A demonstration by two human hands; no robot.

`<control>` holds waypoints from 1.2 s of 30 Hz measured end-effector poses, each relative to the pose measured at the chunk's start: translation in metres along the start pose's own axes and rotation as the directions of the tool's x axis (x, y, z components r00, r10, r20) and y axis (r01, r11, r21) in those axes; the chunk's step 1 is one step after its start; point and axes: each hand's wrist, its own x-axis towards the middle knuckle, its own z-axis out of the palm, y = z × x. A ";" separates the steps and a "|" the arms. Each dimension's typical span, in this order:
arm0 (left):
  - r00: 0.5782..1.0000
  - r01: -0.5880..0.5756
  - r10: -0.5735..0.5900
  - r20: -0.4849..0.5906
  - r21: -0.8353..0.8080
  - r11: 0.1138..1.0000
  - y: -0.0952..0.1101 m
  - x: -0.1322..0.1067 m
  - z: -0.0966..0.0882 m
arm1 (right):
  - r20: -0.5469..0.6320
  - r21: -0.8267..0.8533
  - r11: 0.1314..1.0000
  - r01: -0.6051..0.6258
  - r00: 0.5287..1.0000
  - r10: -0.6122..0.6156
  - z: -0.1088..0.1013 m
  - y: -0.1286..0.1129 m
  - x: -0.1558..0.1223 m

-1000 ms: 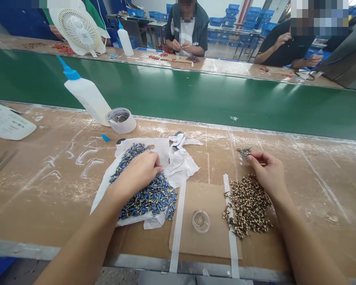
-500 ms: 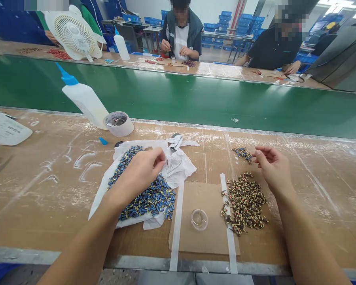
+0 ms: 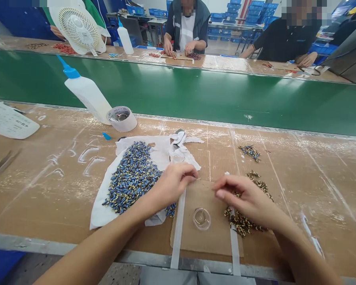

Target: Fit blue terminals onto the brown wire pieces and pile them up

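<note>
My left hand point(image 3: 178, 182) is closed in a pinch above the cardboard pad's upper left corner; whatever its fingertips hold is too small to make out. Opposite it, my right hand point(image 3: 245, 196) has its thumb and curled fingers close together, and any small piece between them is hidden. A heap of small blue and yellow pieces point(image 3: 133, 174) lies on white paper left of my left hand. Under my right hand spreads a pile of brown and cream pieces point(image 3: 243, 225), partly covered. A clear round cup point(image 3: 201, 219) stands on the cardboard pad point(image 3: 207, 245) below both hands.
A small cluster of mixed pieces point(image 3: 249, 152) lies farther back on the right. At the back left are a tilted white bottle point(image 3: 87, 95), a tape roll point(image 3: 123, 120) and a blue cap point(image 3: 106, 136). Beyond the green strip point(image 3: 178, 89), co-workers sit near a fan point(image 3: 77, 29).
My left hand has moved right from over the blue heap toward the pad. My right hand has come left and nearer from the small cluster, so the hands are now close together.
</note>
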 end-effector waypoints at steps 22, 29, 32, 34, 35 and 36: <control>0.997 0.076 -0.075 0.016 -0.333 0.940 -0.006 0.001 0.022 | 0.210 0.045 0.977 0.206 0.955 -0.211 0.033 -0.004 0.001; 0.990 0.118 -0.083 0.111 -0.372 0.921 -0.009 0.001 0.026 | 0.219 0.047 0.977 0.208 0.952 -0.213 0.032 -0.004 0.000; 0.988 0.119 -0.070 0.136 -0.393 0.912 -0.008 0.000 0.027 | 0.148 0.088 0.976 0.199 0.966 -0.211 0.027 -0.003 0.002; 0.987 0.122 -0.071 0.142 -0.399 0.909 -0.007 0.000 0.027 | 0.078 0.152 0.976 0.159 0.982 -0.173 0.023 0.000 0.002; 0.986 0.129 -0.076 0.147 -0.398 0.908 -0.007 0.000 0.027 | 0.027 0.185 0.974 0.133 0.990 -0.141 0.020 0.001 0.001; 0.984 0.139 -0.083 0.154 -0.395 0.908 -0.006 0.000 0.028 | -0.041 0.213 0.971 0.111 0.994 -0.105 0.018 0.002 0.001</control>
